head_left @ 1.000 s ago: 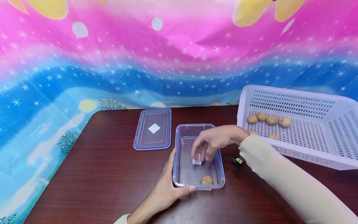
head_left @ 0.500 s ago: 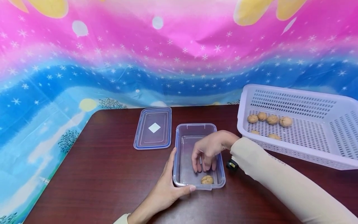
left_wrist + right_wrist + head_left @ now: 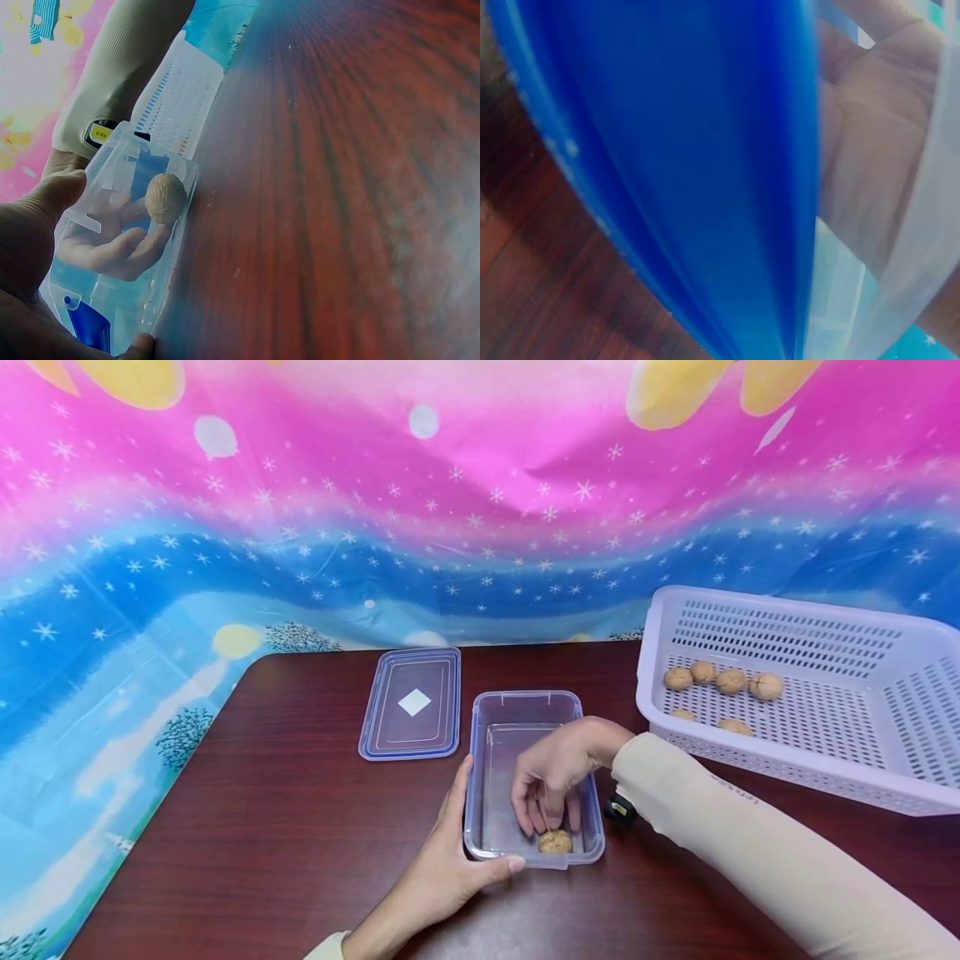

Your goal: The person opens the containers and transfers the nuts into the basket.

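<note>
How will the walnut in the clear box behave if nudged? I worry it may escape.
The walnut is round, so it would probably roll on the box's smooth floor. The walls around it likely stop it. Its ridged shell looks hard, probably easy to pinch, and the left hand steadies the box.

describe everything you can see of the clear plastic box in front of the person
The clear plastic box is a shallow, see-through rectangular tub with rounded corners and a thin rim, standing upright and uncovered on the dark wooden table. One walnut lies at its near end. The left hand grips its near left corner, thumb along the front rim; the right hand reaches inside, fingertips by the walnut.
</note>
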Available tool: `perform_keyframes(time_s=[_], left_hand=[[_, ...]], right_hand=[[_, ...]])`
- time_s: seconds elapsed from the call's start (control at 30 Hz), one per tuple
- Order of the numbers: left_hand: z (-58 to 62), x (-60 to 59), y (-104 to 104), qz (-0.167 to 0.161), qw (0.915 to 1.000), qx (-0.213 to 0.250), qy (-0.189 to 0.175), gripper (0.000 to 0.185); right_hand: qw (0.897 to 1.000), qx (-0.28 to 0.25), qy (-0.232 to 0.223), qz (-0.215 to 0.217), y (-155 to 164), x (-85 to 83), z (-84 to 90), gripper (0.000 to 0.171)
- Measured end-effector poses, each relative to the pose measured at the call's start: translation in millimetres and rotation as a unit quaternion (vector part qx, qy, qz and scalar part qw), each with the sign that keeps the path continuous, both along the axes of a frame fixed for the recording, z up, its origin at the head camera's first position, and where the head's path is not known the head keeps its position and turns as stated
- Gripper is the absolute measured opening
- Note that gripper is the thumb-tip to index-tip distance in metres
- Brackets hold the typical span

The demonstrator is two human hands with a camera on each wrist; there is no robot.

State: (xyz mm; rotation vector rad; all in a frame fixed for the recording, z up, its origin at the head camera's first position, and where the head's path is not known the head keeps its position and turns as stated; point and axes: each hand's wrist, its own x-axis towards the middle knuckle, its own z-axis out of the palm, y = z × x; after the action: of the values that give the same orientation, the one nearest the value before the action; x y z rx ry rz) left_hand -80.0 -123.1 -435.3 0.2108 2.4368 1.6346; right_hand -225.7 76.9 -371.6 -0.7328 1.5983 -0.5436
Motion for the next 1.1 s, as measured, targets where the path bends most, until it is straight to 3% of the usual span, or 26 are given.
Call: perform_keyframes(time_s=[1.1], left_hand=[[-0.4,-0.8,0.2,-0.001,1.0000,0.001,0.007,0.130]], right_hand=[[0.996,-0.035,-0.074,-0.017,3.7,0.4,-6.6,0.036]])
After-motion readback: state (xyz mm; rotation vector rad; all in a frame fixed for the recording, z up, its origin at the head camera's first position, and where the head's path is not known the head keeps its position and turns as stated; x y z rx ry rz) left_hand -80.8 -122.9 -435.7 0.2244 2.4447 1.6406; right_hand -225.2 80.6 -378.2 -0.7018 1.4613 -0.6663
